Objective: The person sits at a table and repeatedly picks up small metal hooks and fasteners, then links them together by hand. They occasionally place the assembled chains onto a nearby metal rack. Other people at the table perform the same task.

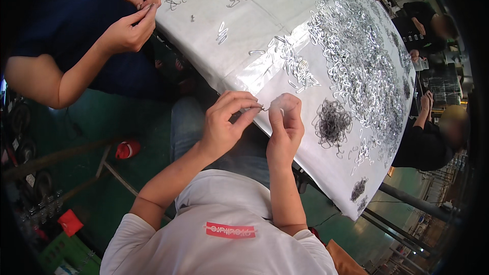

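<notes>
My left hand point(226, 116) pinches a small dark wire hook point(263, 108) between thumb and fingertips, just over the near edge of the table. Close beside it, my right hand point(286, 128) is closed with thumb against fingers at the hook's other end; whatever those fingers hold is hidden. Beyond my hands lies a loose group of shiny silver oval wire pieces point(298, 66). A tangled pile of dark wire hooks point(333, 125) rests to the right of my right hand.
A white-covered table point(198, 15) carries a broad heap of silver wire pieces point(356, 56) and smaller dark piles point(358, 188). At left, a co-worker's hands point(137, 18) are pinched together. Other people sit along the far right side. A red object point(127, 149) lies on the green floor.
</notes>
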Demonstrator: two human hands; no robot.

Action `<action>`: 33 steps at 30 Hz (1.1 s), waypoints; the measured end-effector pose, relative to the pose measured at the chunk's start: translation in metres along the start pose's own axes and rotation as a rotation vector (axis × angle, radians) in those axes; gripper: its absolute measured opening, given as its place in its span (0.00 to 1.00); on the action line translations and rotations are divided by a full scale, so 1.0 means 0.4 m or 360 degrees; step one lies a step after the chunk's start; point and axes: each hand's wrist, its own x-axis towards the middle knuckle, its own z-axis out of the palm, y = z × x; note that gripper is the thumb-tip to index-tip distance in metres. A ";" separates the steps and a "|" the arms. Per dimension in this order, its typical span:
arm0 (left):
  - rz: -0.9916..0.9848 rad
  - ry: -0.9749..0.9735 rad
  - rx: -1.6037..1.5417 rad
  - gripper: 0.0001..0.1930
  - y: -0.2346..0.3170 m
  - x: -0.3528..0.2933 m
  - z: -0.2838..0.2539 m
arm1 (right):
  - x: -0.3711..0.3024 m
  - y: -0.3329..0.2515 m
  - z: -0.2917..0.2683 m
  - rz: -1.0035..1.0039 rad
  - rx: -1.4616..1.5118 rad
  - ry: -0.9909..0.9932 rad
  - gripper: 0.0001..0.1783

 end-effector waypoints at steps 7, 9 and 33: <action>0.0279 -0.0022 0.0580 0.08 -0.226 0.175 0.071 | -0.003 0.001 -0.030 -0.0044 -0.0101 0.0016 0.04; 0.0356 -0.0116 0.0793 0.08 -0.272 0.219 0.103 | -0.006 0.003 -0.037 -0.0031 -0.0113 0.0030 0.04; -0.0602 -0.0255 -0.0419 0.07 0.046 0.088 0.007 | -0.002 0.056 -0.034 -0.0242 -0.0636 0.0048 0.06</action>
